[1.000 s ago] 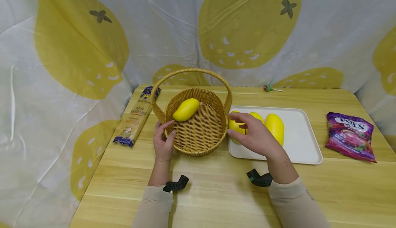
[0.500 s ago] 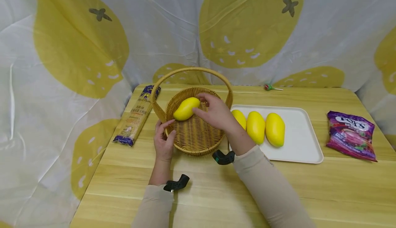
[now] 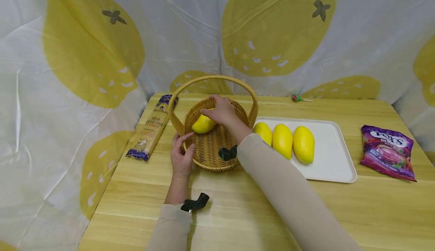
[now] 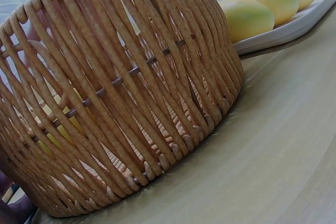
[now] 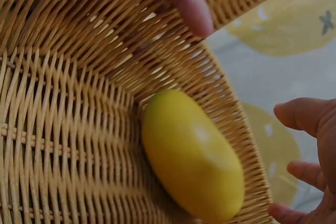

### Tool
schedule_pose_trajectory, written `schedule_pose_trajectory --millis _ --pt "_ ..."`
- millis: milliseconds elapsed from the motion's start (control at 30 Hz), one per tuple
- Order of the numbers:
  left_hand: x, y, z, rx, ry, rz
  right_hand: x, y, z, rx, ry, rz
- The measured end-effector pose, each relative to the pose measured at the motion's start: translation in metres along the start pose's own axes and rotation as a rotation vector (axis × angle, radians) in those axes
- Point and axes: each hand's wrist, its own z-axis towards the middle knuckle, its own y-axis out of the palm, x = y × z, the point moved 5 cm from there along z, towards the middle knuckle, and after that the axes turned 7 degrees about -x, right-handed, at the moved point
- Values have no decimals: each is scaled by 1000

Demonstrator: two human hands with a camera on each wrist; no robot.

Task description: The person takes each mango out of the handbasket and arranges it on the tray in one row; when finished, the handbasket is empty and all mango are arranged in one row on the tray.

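A round wicker basket [image 3: 217, 145] with a tall arched handle stands on the table, and one yellow mango [image 5: 191, 156] lies inside against its wall. My left hand [image 3: 181, 160] holds the basket at its near left side, thumb and index finger over the rim. Over the mango, my right hand [image 3: 222, 111] reaches into the basket from the right. The right wrist view shows its fingers [image 5: 304, 116] spread and apart from the mango. Three more mangoes [image 3: 283, 141] lie side by side on a white tray [image 3: 331, 149] right of the basket.
A packet of spaghetti [image 3: 151, 128] lies left of the basket. At the far right is a purple candy bag [image 3: 387, 152]. A lollipop [image 3: 299, 98] lies near the back edge, before a lemon-print curtain [image 3: 190, 24].
My right hand has moved left from above the tray, into the basket and over the mango there. The left hand has stayed at the basket's rim.
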Motion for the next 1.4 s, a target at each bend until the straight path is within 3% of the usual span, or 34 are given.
schedule_pose_trajectory --millis 400,1400 --pt "0 1 -1 -10 10 -6 20 20 13 20 77 56" --pt "0 1 0 -12 20 -9 24 30 23 -7 72 90"
